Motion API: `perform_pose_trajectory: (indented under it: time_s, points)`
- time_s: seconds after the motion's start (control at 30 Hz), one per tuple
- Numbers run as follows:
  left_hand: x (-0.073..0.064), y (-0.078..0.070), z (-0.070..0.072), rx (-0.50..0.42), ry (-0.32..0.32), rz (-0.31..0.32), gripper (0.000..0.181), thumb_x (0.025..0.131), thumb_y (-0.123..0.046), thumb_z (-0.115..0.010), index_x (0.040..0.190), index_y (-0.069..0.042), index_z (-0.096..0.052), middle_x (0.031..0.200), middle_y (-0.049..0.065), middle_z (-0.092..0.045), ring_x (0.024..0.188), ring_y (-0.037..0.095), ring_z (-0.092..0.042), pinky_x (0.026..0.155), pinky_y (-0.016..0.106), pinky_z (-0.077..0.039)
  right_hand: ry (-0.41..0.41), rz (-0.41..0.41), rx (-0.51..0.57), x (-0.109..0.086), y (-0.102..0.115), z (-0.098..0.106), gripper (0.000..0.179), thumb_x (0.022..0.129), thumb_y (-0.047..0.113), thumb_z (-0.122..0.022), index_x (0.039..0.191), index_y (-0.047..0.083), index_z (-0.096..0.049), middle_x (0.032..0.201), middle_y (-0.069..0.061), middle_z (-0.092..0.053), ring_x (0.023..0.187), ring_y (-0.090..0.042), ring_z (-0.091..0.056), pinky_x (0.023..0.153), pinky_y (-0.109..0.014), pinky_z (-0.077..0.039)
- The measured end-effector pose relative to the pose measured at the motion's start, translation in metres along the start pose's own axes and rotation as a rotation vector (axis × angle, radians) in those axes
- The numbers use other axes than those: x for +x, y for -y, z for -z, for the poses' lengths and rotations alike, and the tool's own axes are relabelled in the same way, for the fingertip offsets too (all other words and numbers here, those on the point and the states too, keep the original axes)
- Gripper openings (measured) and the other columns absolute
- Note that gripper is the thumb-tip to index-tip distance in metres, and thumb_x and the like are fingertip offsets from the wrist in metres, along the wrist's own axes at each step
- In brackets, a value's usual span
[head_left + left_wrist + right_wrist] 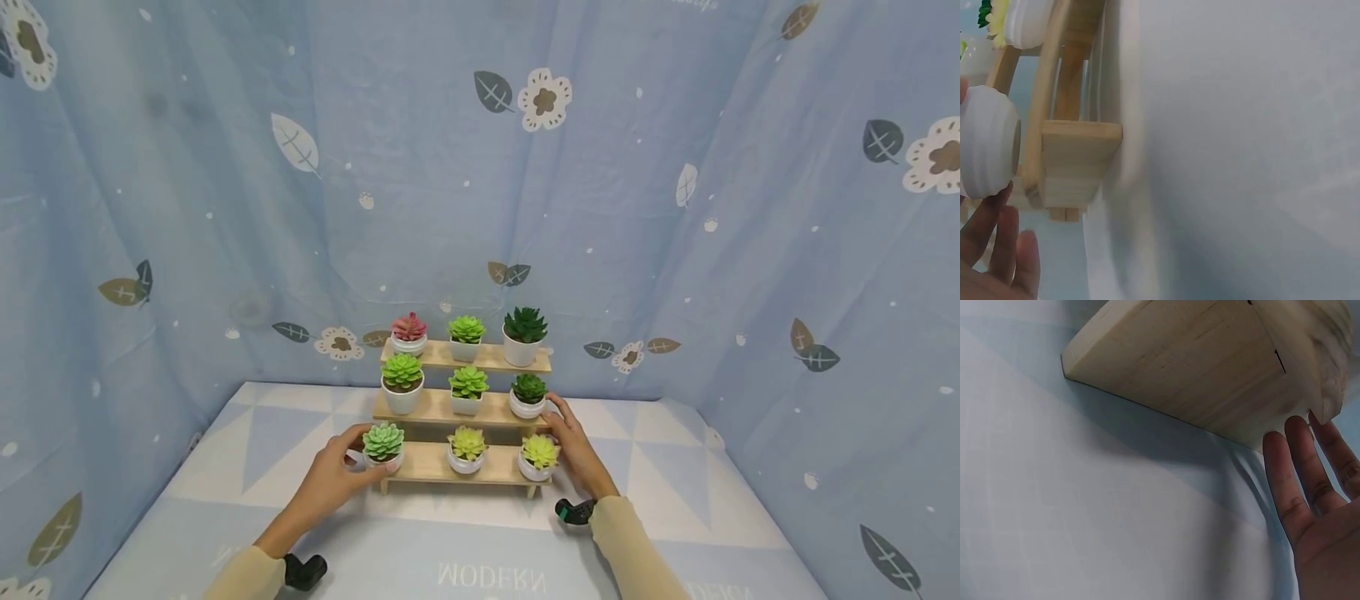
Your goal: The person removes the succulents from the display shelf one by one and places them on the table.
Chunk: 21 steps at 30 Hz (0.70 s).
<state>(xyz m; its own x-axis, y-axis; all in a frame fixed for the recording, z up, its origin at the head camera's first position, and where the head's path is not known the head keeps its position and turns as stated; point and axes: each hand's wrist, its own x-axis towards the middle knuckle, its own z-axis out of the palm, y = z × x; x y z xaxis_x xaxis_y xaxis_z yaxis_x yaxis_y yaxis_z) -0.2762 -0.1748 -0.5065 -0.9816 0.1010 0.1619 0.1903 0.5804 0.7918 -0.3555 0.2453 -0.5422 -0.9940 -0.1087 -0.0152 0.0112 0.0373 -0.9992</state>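
Left hand [327, 475] pinches white pot [985, 140] of pale-green rosette succulent [383, 442] between thumb and fingers, at left end of bottom shelf [427, 464]; cannot tell whether base bears on board. Right hand [577, 454]: fingers extended at right end of three-tier wooden stand [437, 406], gripping nothing; contact uncertain.

Handling (judged): pot light, rigid, smooth, possibly slippery; brittle if ceramic. Leaves probably flexible. Hold pot wall below rim, clear of leaves.

Obstructions: bright-green succulent [402, 383] on middle shelf, behind and above; yellow-green succulent [467, 448] along same shelf.
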Motion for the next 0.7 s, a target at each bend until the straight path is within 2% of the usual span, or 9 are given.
perform_pose_trajectory:
  time_s: [0.23, 0.47, 0.7]
  points:
    - [-0.011, 0.001, 0.009, -0.043, 0.002, 0.01, 0.073, 0.082, -0.054, -0.085, 0.14, -0.022, -0.057, 0.113, 0.0, -0.066, 0.098, 0.017, -0.061, 0.08, 0.032, -0.053, 0.0, -0.025, 0.024, 0.0, 0.0, -0.002, 0.06, 0.099, 0.059, -0.061, 0.152, 0.042, -0.04, 0.142, -0.014, -0.05, 0.119, -0.027, -0.055, 0.091, -0.041, -0.051]
    - [-0.022, 0.009, 0.019, 0.005, -0.011, -0.004, 0.07, 0.081, -0.053, -0.086, 0.137, -0.02, -0.059, 0.112, 0.0, -0.067, 0.093, 0.016, -0.062, 0.079, 0.032, -0.054, 0.012, -0.002, 0.035, 0.0, -0.002, -0.004, 0.058, 0.102, 0.054, -0.059, 0.154, 0.037, -0.039, 0.142, -0.014, -0.049, 0.115, -0.026, -0.056, 0.089, -0.04, -0.052]
    - [-0.035, 0.013, 0.029, -0.006, 0.014, 0.01, 0.069, 0.082, -0.045, -0.087, 0.138, -0.017, -0.059, 0.111, 0.002, -0.066, 0.096, 0.017, -0.063, 0.075, 0.028, -0.055, 0.004, -0.008, 0.043, 0.001, -0.003, -0.001, 0.058, 0.1, 0.057, -0.059, 0.153, 0.041, -0.04, 0.14, -0.012, -0.051, 0.115, -0.026, -0.057, 0.089, -0.04, -0.052]
